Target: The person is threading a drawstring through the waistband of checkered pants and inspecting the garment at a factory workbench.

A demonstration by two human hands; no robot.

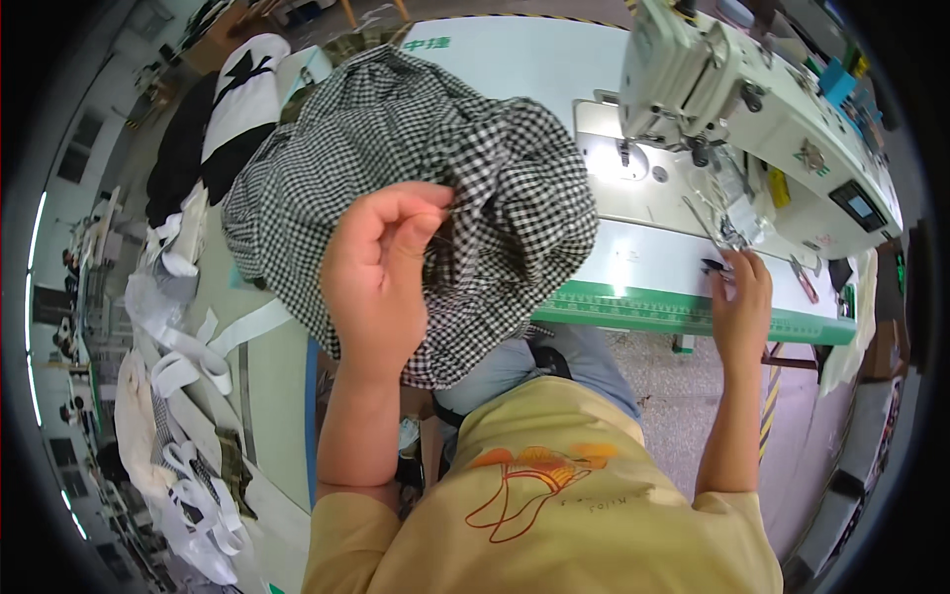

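Note:
A large bunched piece of black-and-white checked cloth (366,129) covers the left of the sewing table and hangs over its front edge. My left hand (381,277) is raised in front of it, fingers curled and thumb against the index finger. Its fingertips pinch a fold of the cloth near the middle. At the table's front edge on the right, my right hand (744,302) rests with bent fingers around a small black pointed tool (714,266), partly hidden by the fingers. Its exact kind is unclear.
A white sewing machine (762,119) stands at the right, its needle area (625,153) lit. Metal tweezers (701,218) and red-handled snips (805,281) lie near my right hand. A green ruler strip (633,305) edges the table. White fabric strips (188,366) heap at the left.

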